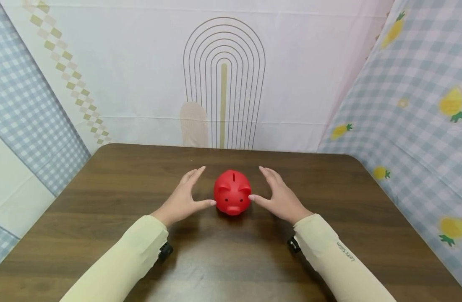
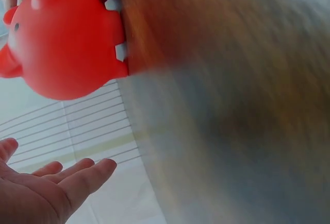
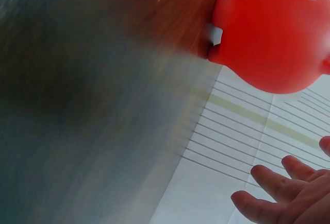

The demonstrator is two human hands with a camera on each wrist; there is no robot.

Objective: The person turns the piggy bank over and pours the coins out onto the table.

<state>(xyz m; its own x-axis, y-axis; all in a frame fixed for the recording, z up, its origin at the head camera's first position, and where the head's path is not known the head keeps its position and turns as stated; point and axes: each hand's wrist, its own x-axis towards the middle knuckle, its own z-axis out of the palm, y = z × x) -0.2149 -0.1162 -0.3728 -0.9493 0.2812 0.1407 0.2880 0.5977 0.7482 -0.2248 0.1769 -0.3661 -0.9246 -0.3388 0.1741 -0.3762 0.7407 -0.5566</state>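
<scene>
A red piggy bank (image 1: 232, 191) stands on the wooden table between the two hands, its snout toward the person and a coin slot on top. My left hand (image 1: 183, 199) is to its left, fingers extended and thumb pointing at it. On the other side my right hand (image 1: 281, 199) mirrors that pose, its thumb tip near or against the pig's side; contact is hard to tell. In the left wrist view the piggy bank (image 2: 67, 38) appears apart from the spread fingers (image 2: 87, 180). The right wrist view likewise has a gap between the piggy bank (image 3: 273, 33) and the fingers (image 3: 273, 183).
The brown table (image 1: 231, 260) has a glossy top. Behind it hangs a white cloth (image 1: 140, 75) with arch lines, and a checked cloth with pineapples (image 1: 416, 126) hangs at the right. Blue checked cloth (image 1: 27, 84) lines the left side.
</scene>
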